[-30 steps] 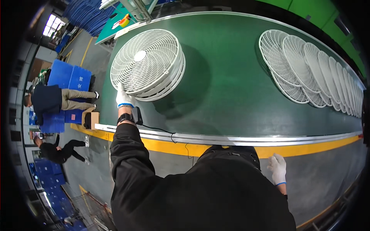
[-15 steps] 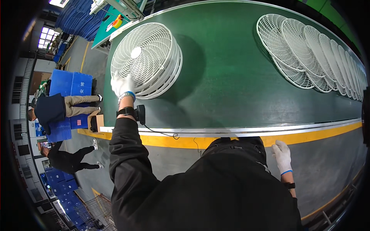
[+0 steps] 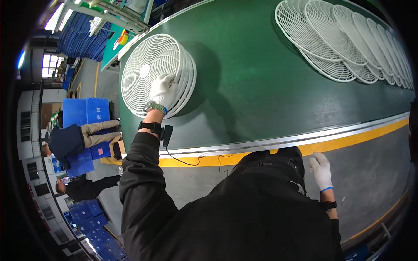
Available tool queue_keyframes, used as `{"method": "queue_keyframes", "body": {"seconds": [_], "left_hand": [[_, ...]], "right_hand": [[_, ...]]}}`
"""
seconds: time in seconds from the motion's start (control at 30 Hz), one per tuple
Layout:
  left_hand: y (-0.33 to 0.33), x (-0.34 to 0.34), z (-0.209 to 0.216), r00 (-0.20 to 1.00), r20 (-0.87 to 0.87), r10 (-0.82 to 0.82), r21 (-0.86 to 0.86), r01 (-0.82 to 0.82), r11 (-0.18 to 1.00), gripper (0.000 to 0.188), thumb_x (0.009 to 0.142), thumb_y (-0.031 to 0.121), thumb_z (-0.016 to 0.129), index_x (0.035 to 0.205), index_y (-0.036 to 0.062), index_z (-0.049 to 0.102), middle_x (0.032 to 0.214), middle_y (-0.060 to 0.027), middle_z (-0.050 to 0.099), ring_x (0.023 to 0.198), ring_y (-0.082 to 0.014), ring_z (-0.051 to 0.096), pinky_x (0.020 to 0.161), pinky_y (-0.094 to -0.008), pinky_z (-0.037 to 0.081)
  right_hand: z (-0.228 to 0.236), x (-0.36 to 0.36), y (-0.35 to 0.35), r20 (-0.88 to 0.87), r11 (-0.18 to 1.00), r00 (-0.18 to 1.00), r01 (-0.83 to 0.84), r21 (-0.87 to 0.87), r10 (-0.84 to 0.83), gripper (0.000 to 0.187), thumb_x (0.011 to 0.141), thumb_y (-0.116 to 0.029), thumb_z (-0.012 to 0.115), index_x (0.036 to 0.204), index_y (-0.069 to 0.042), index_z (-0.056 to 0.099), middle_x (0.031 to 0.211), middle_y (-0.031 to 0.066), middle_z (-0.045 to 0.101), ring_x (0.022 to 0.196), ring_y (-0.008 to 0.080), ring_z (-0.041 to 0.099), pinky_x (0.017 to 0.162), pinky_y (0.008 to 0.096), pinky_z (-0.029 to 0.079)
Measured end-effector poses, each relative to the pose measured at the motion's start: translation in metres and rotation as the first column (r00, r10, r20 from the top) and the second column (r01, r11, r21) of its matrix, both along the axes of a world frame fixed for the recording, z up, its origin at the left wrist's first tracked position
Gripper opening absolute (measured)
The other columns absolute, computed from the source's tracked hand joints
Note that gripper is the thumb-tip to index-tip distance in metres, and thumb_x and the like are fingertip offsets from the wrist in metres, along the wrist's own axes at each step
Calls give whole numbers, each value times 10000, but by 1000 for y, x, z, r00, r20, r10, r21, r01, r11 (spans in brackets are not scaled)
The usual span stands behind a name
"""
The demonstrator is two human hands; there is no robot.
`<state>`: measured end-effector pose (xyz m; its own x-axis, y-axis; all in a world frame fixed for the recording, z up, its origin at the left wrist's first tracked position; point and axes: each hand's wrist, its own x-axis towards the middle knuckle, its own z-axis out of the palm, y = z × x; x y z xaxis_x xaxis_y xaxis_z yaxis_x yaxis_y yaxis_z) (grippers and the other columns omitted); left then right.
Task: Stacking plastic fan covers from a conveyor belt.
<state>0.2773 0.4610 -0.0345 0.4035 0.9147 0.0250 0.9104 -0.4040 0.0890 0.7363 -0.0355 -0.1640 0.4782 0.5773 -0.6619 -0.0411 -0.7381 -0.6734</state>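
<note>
A stack of round white wire fan guards [image 3: 143, 52] lies at the left of the green work table [image 3: 248, 87], a pale disc at the top guard's centre. My left hand [image 3: 163, 92], in a white glove, is on the near right part of the top guard. Its fingers are curled at the wires by the rim; the fingertips are partly hidden. My right hand [image 3: 322, 172], also gloved, hangs beyond the table's near edge over the floor. It holds nothing, and its loosely bent fingers are apart.
More white fan guards [image 3: 300, 32] overlap in a row at the table's far right. A thin black cable [image 3: 183, 163] trails from my left wrist across the near edge. Two people [image 3: 65, 143] stand at the left beside blue boxes [image 3: 74, 111]. A yellow tape roll [image 3: 123, 38] sits beyond the stack.
My left hand has moved right across the top guard, from its near left rim towards its right rim. My right hand stays low, its fingers bent a little more. The view has shifted slightly.
</note>
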Motion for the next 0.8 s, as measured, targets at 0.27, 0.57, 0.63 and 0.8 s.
{"method": "queue_keyframes", "body": {"seconds": [0.27,0.57,0.63,0.8], "left_hand": [[2,26,12,855,-412,315,-57,-369,928,388,847,367,756,1023,21,768,1197,-264,728,1176,-374,702,1036,-466,553],[-19,46,6,891,-369,264,89,-248,965,639,820,344,776,1371,56,629,1403,-217,640,1323,-390,618,1114,-462,509],[-17,54,-11,872,-393,291,172,-241,955,750,795,329,794,1455,81,537,1459,-198,586,1345,-386,592,1116,-482,503],[-9,69,-32,843,-379,382,262,-299,918,876,744,315,831,1511,118,458,1478,-172,537,1336,-397,571,1088,-525,507]], "right_hand": [[-6,-12,-7,-79,999,996,48,-16,-49,424,1002,-169,698,1357,54,642,1054,102,715,826,136,673,683,284,567],[-67,-3,-34,-13,1000,1000,-14,1,14,426,998,-176,705,1352,54,644,983,83,704,794,126,658,689,298,552],[-59,4,-29,-66,1000,997,29,-6,-29,422,1002,-175,699,1357,46,640,998,83,703,797,126,661,681,295,557],[-58,19,-43,-153,985,973,167,-33,-171,406,1015,-165,683,1367,30,626,1004,72,695,785,122,660,671,287,565]]}}
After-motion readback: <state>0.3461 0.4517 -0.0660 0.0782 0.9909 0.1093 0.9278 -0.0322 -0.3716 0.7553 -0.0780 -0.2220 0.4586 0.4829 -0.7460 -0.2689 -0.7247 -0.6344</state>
